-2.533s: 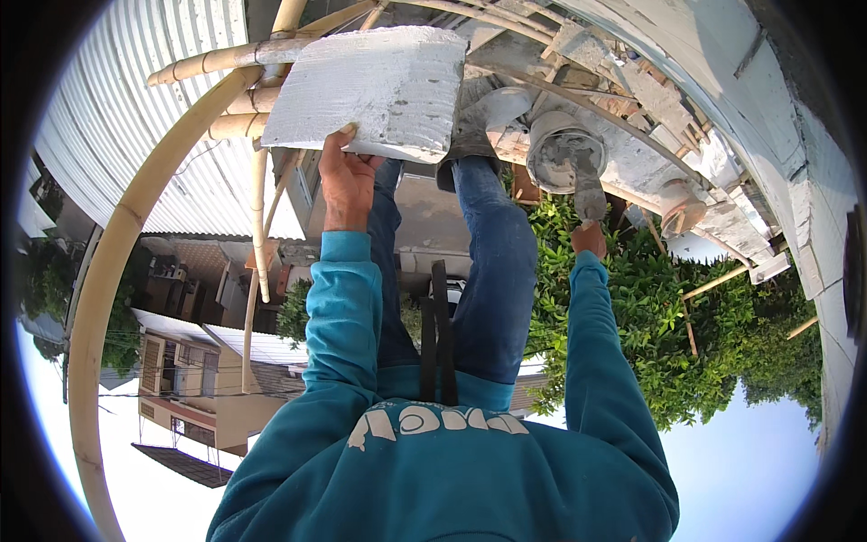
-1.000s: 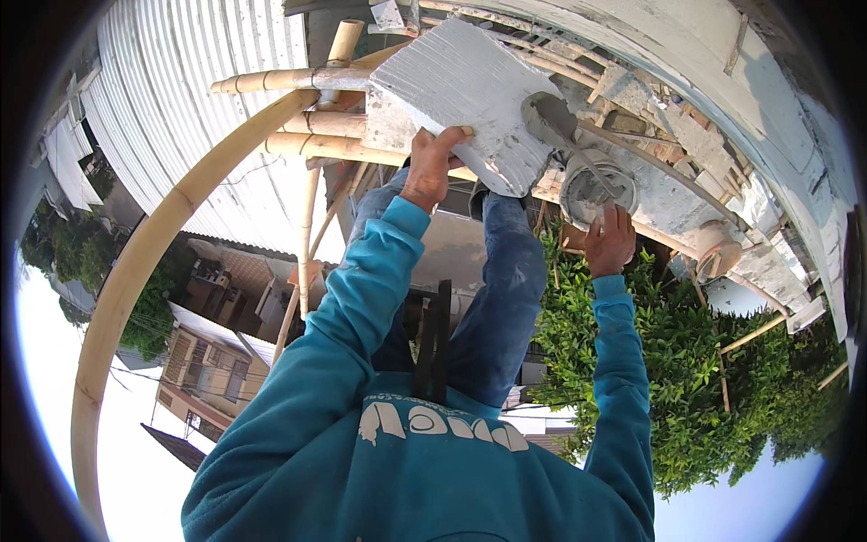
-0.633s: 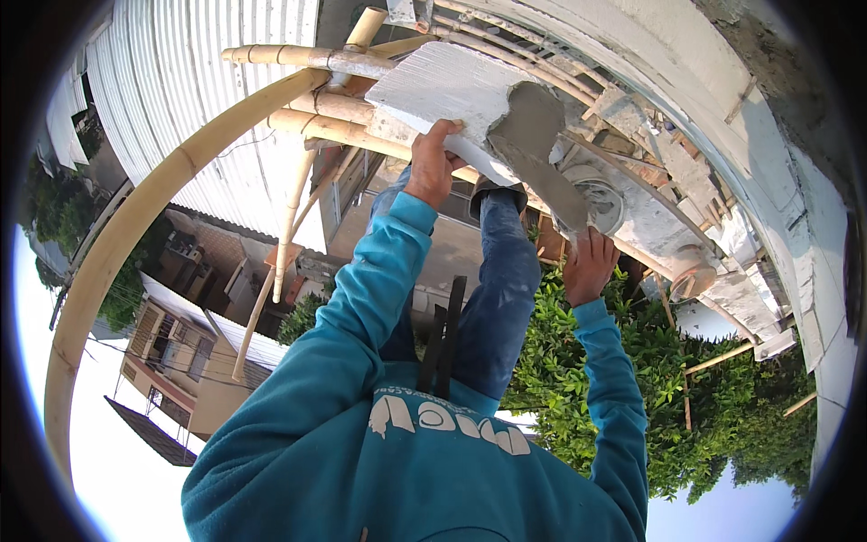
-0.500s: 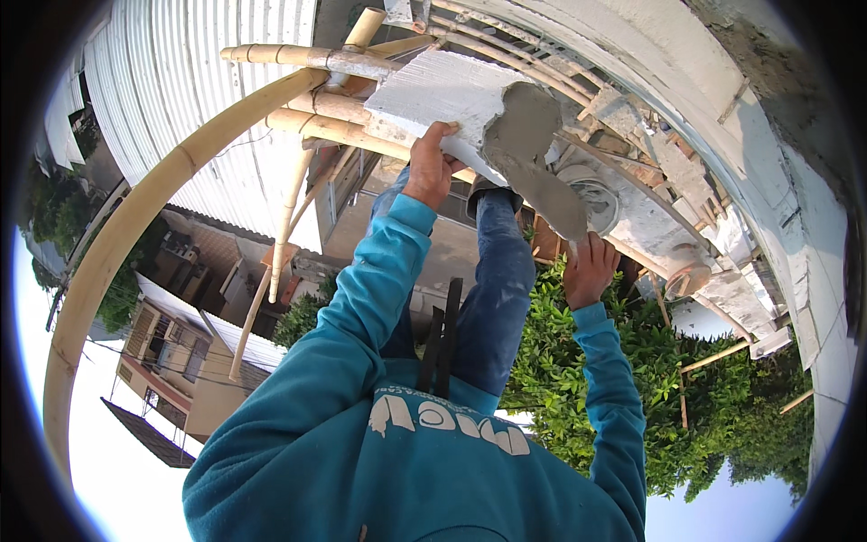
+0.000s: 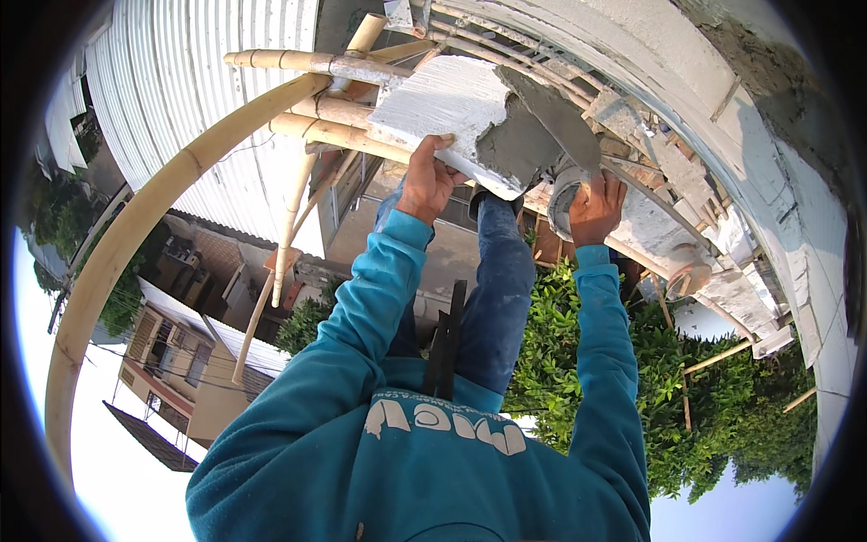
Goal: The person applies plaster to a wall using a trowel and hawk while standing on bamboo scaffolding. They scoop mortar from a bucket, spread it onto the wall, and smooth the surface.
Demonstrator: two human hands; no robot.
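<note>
My left hand (image 5: 426,179) grips the near edge of a white foam-like board (image 5: 435,101), thumb on top and fingers underneath. Grey wet mortar (image 5: 517,140) lies over the board's right end. In my closed right hand (image 5: 596,206) is a trowel (image 5: 562,119), its handle mostly hidden by my fingers. The trowel's mortar-coated blade points away from me and to the left, tilted along the right edge of the board against the mortar. Just beyond my right hand stands a round, mortar-stained bucket (image 5: 562,200), partly covered by the hand and blade.
Bamboo poles (image 5: 348,134) run beneath and left of the board; a long one (image 5: 167,185) curves down the left. A concrete wall (image 5: 768,172) rises at the right. Grey-smeared planks (image 5: 655,230) lie beside the bucket. Far below are a shrub (image 5: 578,361), a corrugated roof (image 5: 208,99) and a house (image 5: 176,357).
My right hand has moved away from me, swinging the trowel blade from the board's near right corner up to its far right edge. The left hand still holds the board, slightly nearer.
</note>
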